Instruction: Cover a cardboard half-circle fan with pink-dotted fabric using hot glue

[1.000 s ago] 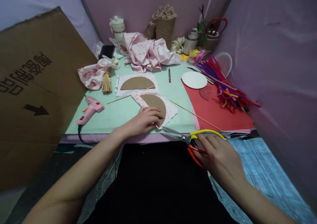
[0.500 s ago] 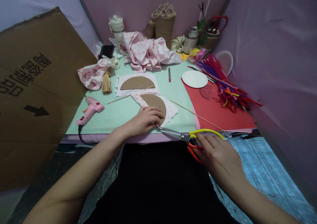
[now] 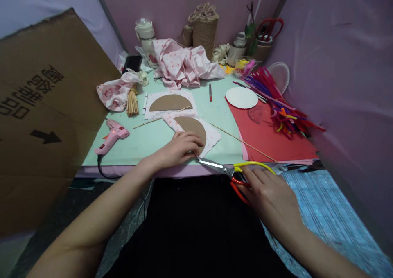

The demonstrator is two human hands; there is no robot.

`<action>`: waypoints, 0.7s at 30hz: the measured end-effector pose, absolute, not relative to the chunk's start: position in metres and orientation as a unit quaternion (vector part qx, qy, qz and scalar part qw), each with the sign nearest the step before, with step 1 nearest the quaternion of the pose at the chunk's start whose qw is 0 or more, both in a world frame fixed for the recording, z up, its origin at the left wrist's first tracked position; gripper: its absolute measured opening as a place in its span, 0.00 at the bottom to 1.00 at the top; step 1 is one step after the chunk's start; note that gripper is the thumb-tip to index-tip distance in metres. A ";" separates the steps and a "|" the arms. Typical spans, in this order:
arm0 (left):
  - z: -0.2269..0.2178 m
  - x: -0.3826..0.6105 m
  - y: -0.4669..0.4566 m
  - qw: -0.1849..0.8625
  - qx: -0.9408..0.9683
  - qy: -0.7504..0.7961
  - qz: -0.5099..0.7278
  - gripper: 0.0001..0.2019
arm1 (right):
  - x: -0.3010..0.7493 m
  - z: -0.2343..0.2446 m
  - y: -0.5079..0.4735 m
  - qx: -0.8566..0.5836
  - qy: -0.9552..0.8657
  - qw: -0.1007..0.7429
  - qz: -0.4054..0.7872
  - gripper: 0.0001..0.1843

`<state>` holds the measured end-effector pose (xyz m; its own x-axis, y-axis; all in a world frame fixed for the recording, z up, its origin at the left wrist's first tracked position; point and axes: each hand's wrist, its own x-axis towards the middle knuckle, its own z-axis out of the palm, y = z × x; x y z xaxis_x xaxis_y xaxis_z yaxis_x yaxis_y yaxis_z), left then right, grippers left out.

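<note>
My left hand [image 3: 181, 148] presses down, fingers curled, on a brown cardboard half-disc [image 3: 192, 127] lying on a piece of pink-dotted white fabric [image 3: 211, 135] near the table's front edge. My right hand [image 3: 270, 196] grips scissors [image 3: 233, 170] with one yellow and one red handle. Their blade tips touch the fabric's near edge, right beside my left fingers. A second cardboard half-disc on fabric [image 3: 170, 103] lies just behind.
A pink glue gun [image 3: 111, 136] lies at the left. Thin wooden sticks [image 3: 242, 143], a red paper sheet [image 3: 270, 136], a white disc [image 3: 241, 97], pipe cleaners [image 3: 276, 102], crumpled fabric [image 3: 184, 65], a twine spool [image 3: 205, 28] and jars surround. A big cardboard sheet [image 3: 39, 114] stands left.
My right hand has slid the scissors leftward along the table edge until the blade tips reached the fabric by my left fingers. My left hand stayed put.
</note>
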<state>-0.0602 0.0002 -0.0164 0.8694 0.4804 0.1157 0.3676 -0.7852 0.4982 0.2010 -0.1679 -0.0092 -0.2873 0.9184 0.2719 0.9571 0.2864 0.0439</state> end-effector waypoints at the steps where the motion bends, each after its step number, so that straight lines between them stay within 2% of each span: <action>1: -0.016 -0.060 0.000 0.238 0.937 0.225 0.117 0.09 | 0.201 -0.009 -0.168 -0.589 -0.796 0.097 -0.102 0.16; 21: -0.012 -0.056 0.003 0.238 0.941 0.218 0.097 0.10 | 0.200 -0.014 -0.170 -0.606 -0.785 0.083 -0.095 0.17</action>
<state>-0.0558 0.0034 -0.0125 0.8862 0.4565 0.0786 0.3641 -0.7913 0.4912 0.1995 -0.1698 -0.0143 -0.2511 0.9365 0.2449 0.9678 0.2469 0.0479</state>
